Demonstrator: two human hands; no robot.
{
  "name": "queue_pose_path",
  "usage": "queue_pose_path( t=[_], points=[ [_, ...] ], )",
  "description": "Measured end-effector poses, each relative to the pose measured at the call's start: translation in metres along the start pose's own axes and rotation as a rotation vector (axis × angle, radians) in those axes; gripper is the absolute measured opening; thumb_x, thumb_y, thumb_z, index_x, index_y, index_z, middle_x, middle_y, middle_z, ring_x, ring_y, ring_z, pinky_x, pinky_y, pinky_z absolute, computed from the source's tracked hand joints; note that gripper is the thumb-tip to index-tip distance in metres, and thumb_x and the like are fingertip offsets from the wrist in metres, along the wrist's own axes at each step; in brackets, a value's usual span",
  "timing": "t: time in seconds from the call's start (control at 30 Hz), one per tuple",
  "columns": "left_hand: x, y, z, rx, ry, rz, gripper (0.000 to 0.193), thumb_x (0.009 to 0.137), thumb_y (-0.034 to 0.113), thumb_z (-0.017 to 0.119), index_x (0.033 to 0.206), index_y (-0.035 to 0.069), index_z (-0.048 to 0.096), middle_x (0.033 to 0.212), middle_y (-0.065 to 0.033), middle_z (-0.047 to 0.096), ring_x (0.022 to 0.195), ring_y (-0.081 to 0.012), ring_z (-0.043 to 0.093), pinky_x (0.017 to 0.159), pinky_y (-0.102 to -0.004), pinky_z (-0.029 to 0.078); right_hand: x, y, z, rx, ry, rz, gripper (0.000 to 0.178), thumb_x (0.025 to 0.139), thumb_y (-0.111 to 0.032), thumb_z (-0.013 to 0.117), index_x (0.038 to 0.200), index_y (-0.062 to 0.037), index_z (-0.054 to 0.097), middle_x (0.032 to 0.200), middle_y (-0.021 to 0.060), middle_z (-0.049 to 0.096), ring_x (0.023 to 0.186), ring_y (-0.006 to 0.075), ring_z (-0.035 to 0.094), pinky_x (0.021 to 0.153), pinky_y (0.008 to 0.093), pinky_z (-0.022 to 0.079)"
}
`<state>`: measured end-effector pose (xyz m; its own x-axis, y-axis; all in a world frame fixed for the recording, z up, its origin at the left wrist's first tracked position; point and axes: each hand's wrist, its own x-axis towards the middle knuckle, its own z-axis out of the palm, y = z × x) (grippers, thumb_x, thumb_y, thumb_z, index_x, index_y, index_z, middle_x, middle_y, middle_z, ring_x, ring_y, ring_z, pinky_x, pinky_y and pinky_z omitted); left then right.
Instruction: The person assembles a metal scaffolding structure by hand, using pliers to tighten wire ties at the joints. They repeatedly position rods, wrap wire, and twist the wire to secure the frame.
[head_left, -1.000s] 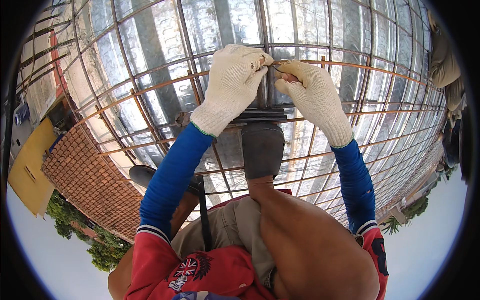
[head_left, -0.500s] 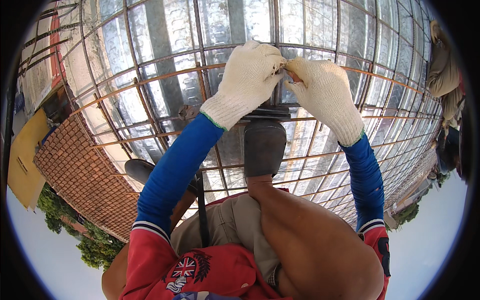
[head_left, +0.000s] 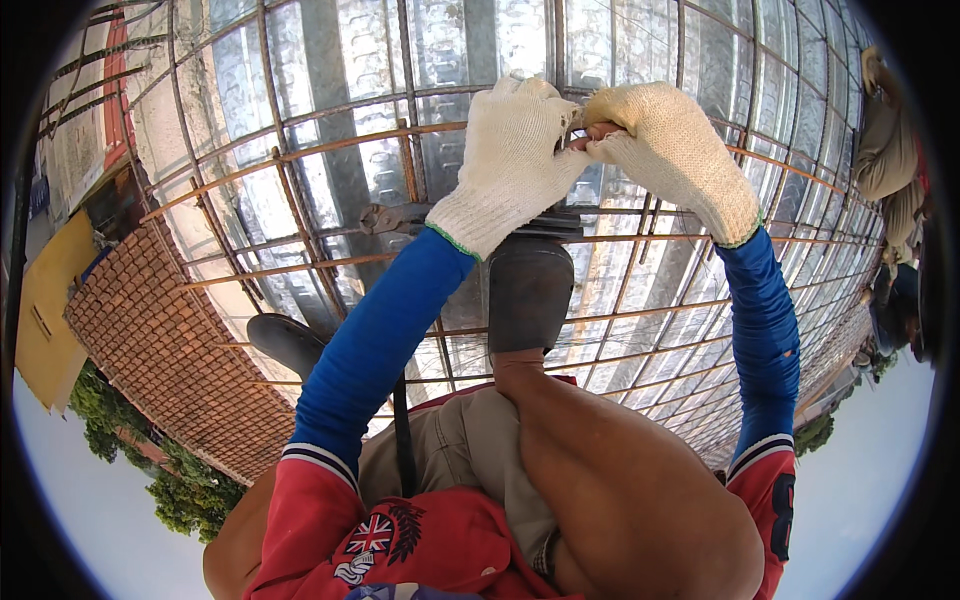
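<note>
Two hands are seen, both in white knitted cotton gloves with blue sleeves. Left hand (head_left: 512,150) and right hand (head_left: 672,150) are brought together, fingertips touching, above one crossing of the rusty steel rebar grid (head_left: 300,155). A small item is pinched between the fingertips of both hands; what it is cannot be told, as it is hidden by the gloves. Both grips are pressed together, not spread. One pair of dark metal pliers (head_left: 400,217) is laid on the bars just left of the left wrist, untouched. Two dark shoes are counted: one (head_left: 528,290) planted on the bars below the hands, one (head_left: 285,342) further left. Corrugated galvanised metal decking (head_left: 480,40) is seen under the grid.
</note>
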<state>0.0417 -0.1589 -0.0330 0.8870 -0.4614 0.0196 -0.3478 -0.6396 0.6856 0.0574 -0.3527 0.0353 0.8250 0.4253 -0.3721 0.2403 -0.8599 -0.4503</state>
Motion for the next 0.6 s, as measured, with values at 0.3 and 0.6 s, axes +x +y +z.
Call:
queue_pose_path(
  t=[0.3,0.6],
  points=[
    [0.002,0.006,0.004,0.040,-0.019,-0.130,0.024,0.082,0.025,0.084,0.100,0.008,0.082,0.098,-0.0105,0.072,0.100,-0.0303,0.067,0.087,-0.0451,0.053,-0.004,-0.009,0.006,-0.136,0.052,-0.057,0.016,0.093,-0.024,0.072,0.104,-0.0127,0.077,0.090,0.0129,0.077,0.088,0.0363,0.075,0.079,0.0485,0.061],
    [0.004,0.023,0.012,0.042,0.008,-0.269,0.024,0.082,0.026,0.085,0.100,0.010,0.079,0.101,-0.0110,0.069,0.097,-0.0316,0.067,0.083,-0.0478,0.052,0.012,-0.002,0.014,-0.008,0.082,-0.022,0.021,0.086,-0.020,0.070,0.104,-0.0097,0.076,0.088,0.0160,0.074,0.087,0.0391,0.074,0.076,0.0500,0.061]
  ],
)
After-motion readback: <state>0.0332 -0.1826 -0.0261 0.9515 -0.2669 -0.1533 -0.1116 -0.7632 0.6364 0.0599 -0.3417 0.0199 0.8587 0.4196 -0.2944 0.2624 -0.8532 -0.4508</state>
